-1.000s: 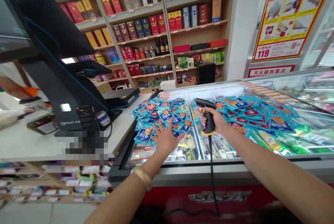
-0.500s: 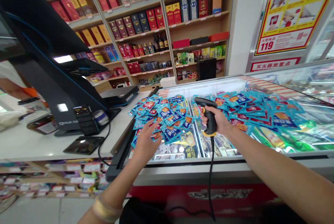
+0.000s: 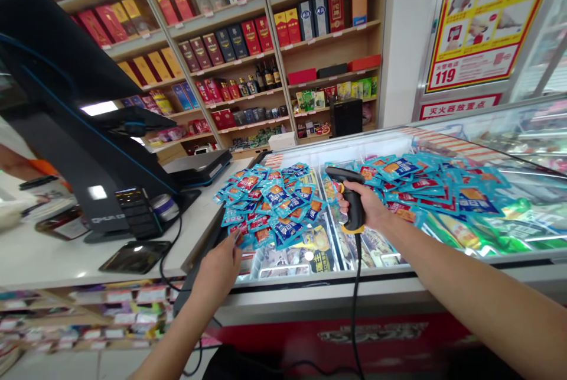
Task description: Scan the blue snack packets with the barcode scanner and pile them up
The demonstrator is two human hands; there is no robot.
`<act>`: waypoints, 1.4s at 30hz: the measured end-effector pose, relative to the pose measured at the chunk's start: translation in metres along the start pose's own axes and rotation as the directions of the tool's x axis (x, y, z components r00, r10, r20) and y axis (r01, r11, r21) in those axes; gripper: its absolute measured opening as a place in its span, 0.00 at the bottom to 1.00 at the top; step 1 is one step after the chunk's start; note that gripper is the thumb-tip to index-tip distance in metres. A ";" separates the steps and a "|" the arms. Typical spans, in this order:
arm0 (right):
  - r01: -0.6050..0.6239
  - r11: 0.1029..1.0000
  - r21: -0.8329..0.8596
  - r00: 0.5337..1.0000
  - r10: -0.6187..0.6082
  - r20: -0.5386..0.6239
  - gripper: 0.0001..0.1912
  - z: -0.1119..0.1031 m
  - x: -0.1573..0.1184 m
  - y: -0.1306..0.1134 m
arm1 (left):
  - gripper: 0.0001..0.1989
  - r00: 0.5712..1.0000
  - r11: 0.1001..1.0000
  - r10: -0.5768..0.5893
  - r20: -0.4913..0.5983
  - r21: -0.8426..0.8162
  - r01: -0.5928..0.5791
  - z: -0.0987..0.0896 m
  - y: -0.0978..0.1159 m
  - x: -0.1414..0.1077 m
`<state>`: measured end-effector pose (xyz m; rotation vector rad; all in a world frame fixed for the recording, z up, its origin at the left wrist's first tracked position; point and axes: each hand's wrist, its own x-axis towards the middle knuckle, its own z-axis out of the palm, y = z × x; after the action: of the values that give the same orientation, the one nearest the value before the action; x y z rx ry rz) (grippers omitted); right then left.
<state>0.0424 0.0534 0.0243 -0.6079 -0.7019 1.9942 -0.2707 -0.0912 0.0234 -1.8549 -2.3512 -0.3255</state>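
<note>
My right hand (image 3: pixel 361 203) is wrapped around the handle of a black and yellow barcode scanner (image 3: pixel 353 214), its head pointing left above the freezer. A black cable hangs from the handle's base. My left hand (image 3: pixel 219 268) is at the near left edge of a spread pile of blue snack packets (image 3: pixel 283 197). Its fingers are curled together at a packet with a red label; whether they grip it is hidden. Another heap of blue snack packets (image 3: pixel 420 179) lies to the right, beyond the scanner. Both heaps rest on the freezer's glass top.
The chest freezer (image 3: pixel 310 296) holds packaged goods under its glass. On the counter to the left stand a dark checkout terminal (image 3: pixel 95 173), a phone (image 3: pixel 137 213) and a black pad (image 3: pixel 135 256). Shelves of boxed goods (image 3: pixel 248 37) line the back. Part of another person's arm (image 3: pixel 15 161) shows at far left.
My left hand has moved left and toward me, from over the pile to its near left edge, and its spread fingers have curled. My right hand still holds the scanner. The view has shifted slightly.
</note>
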 end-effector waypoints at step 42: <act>-0.018 0.989 -0.150 0.982 0.045 0.184 0.10 0.008 -0.008 -0.009 | 0.14 0.994 0.206 0.057 -0.088 -0.974 -0.098 0.047 0.148 0.110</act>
<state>0.0462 0.0480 0.0371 -0.5249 -0.9660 2.0592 -0.1515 0.0566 0.0164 -2.2166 -2.0187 -2.3161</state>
